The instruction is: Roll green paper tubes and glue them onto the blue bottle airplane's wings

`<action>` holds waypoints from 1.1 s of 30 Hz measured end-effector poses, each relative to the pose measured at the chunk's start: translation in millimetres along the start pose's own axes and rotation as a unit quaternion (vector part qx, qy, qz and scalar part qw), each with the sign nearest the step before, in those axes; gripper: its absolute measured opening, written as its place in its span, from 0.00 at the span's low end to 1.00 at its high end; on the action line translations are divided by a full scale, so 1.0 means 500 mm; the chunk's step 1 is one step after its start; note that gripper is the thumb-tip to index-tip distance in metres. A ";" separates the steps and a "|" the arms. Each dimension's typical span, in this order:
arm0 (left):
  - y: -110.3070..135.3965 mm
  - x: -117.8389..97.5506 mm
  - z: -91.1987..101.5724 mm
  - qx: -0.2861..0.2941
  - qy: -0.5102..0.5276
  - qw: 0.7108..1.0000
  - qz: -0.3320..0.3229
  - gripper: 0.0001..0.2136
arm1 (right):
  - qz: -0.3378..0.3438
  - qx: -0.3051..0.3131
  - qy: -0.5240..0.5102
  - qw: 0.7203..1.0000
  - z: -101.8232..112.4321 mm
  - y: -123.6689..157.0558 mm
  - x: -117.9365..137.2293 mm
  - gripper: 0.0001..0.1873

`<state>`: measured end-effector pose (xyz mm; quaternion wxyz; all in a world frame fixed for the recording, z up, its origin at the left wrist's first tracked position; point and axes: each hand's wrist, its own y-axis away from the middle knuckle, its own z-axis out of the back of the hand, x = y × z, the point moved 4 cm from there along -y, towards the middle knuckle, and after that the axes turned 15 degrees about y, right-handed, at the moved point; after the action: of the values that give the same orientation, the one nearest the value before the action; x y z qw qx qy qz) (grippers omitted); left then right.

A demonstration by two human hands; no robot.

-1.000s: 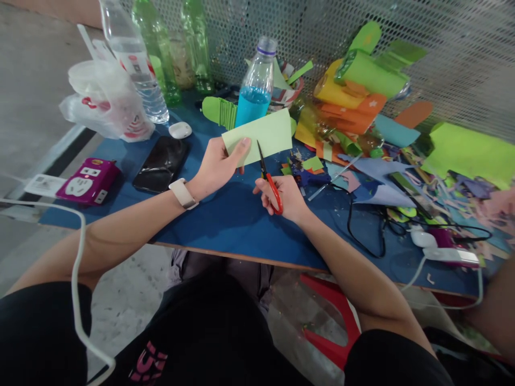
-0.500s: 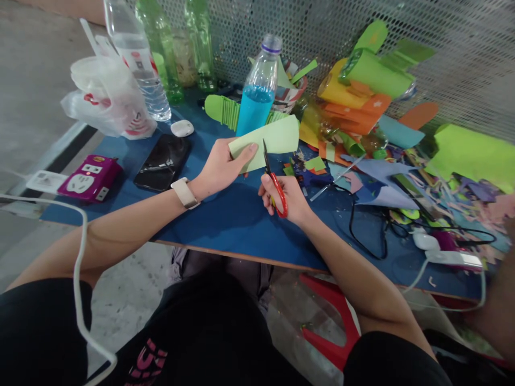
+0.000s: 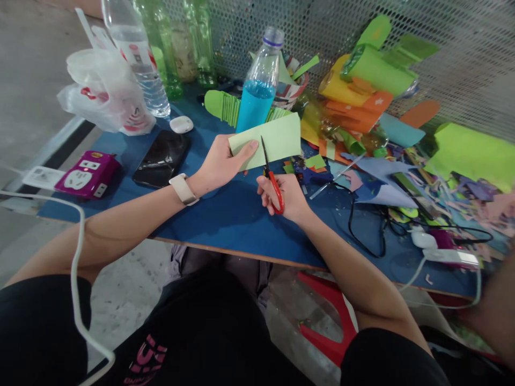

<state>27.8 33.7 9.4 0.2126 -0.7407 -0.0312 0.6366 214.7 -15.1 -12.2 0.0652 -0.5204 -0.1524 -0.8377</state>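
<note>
My left hand (image 3: pixel 226 162) pinches the left end of a pale green sheet of paper (image 3: pixel 282 135), thumb on top and fingers behind. In my right hand (image 3: pixel 285 197) is a pair of red-handled scissors (image 3: pixel 274 185), my fingers closed round the handles. Its dark blades point up and lie across the middle of the paper, close to my left thumb. Just behind the paper stands a clear bottle (image 3: pixel 256 99) half full of blue liquid. A bright green pleated paper piece (image 3: pixel 223 107) lies behind that bottle.
On the left are a purple power adapter (image 3: pixel 86 174), a black phone (image 3: pixel 161 159), a white earbud case (image 3: pixel 181 124), a bagged cup (image 3: pixel 104 94) and a water bottle (image 3: pixel 140 64). Paper scraps (image 3: pixel 454 179) and a black cable (image 3: pixel 362 241) cover the right. A white cable (image 3: pixel 78 268) crosses my left arm.
The right part of the paper now looks flatter and straighter. The scissors' blades appear more closed together, and the handles have drawn together in my right hand. My left hand keeps its hold.
</note>
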 end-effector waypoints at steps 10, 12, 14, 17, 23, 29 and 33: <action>0.010 -0.014 -0.012 0.046 0.008 0.999 0.010 0.28 | 0.024 -0.007 0.031 0.999 0.020 0.008 0.014 0.46; 0.010 -0.015 -0.012 0.038 0.010 0.999 0.013 0.27 | 0.024 -0.009 0.034 0.999 0.019 0.007 0.014 0.45; 0.009 -0.013 -0.011 0.029 0.014 0.999 0.021 0.26 | 0.023 -0.010 0.033 0.999 0.018 0.006 0.013 0.45; 0.008 -0.010 -0.010 0.028 0.018 0.999 0.025 0.25 | 0.023 -0.007 0.026 0.999 0.016 0.004 0.011 0.43; 0.010 -0.007 -0.012 0.016 0.019 1.000 0.001 0.31 | 0.014 0.004 0.019 1.000 0.011 -0.001 -0.001 0.41; 0.012 -0.014 -0.017 -0.004 0.024 1.000 -0.007 0.32 | 0.019 0.006 0.008 1.000 0.008 0.002 0.001 0.42; 0.012 -0.019 -0.016 0.003 0.014 1.000 -0.009 0.33 | 0.015 0.010 0.012 1.000 0.004 0.007 0.013 0.45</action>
<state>32.4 23.0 17.1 0.2214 -0.7483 -0.0332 0.6244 214.5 -17.3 -4.8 0.0849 -0.5122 -0.1526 -0.8409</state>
